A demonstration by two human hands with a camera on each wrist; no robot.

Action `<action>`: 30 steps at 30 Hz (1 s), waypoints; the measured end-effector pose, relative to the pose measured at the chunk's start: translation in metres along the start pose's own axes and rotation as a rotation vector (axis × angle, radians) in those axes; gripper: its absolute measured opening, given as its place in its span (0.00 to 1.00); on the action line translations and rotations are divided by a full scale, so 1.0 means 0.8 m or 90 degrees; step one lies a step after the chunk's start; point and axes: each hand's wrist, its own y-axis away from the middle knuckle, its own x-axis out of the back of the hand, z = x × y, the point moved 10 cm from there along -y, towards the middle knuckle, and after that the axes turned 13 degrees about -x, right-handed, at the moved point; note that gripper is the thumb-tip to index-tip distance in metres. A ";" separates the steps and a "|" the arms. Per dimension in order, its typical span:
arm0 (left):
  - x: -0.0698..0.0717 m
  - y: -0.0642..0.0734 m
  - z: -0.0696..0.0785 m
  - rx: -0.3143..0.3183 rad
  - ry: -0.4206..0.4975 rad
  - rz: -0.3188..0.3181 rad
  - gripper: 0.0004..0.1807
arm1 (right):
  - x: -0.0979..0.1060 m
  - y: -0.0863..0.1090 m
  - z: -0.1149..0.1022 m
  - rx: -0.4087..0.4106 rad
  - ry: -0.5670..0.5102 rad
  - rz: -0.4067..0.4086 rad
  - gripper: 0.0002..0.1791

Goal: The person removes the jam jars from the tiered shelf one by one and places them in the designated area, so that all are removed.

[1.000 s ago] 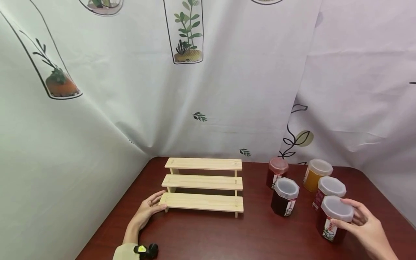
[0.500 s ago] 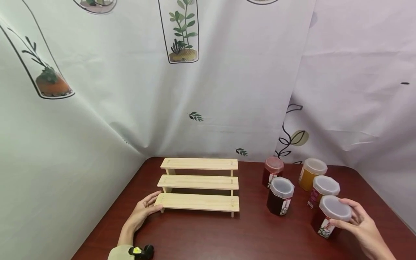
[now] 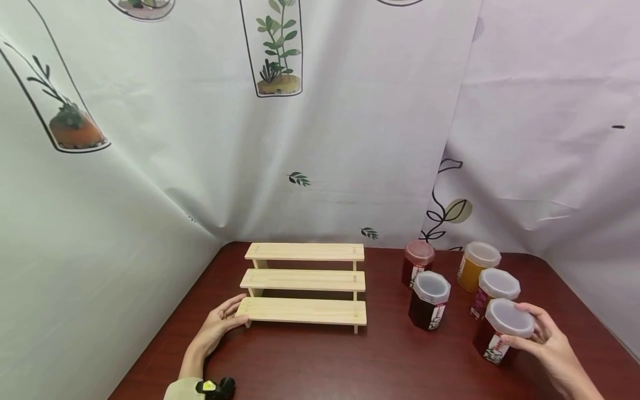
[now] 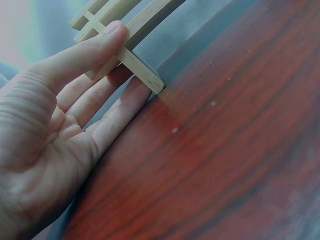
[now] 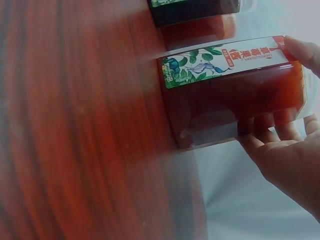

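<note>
My left hand [image 3: 215, 328] pinches the left end of the lowest step of a pale three-tier wooden display rack [image 3: 305, 311], at the left of the head view. In the left wrist view, the thumb [image 4: 102, 47] presses on the plank while the other fingers lie beyond and below it. At the right, my right hand [image 3: 550, 344] grips a dark red jam jar [image 5: 225, 107] near its frosted lid, thumb on the label side and fingers round the far side. The jar's bottom is at the tabletop. Its label shows leaves and red lettering.
Behind the held jar stand a pink-labelled jar [image 3: 482, 297] and an orange-yellow jar [image 3: 472, 272]. A dark jar [image 3: 426, 311] and a red-lidded jar [image 3: 419, 253] stand between them and the rack. A printed cloth [image 3: 345, 139] hangs behind the reddish-brown table [image 3: 300, 366].
The head view has turned slightly, so everything sits a little farther left in it. Both hands keep their holds on the rack and the jam jar.
</note>
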 end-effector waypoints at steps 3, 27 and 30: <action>0.003 0.001 -0.001 0.007 0.001 0.005 0.41 | -0.008 0.001 -0.003 0.015 -0.012 -0.015 0.38; 0.006 -0.002 -0.001 0.018 -0.007 -0.001 0.42 | -0.056 0.005 -0.011 0.039 0.029 -0.036 0.37; 0.006 -0.002 -0.001 0.015 -0.006 -0.009 0.42 | -0.058 0.004 -0.012 0.048 0.027 -0.045 0.38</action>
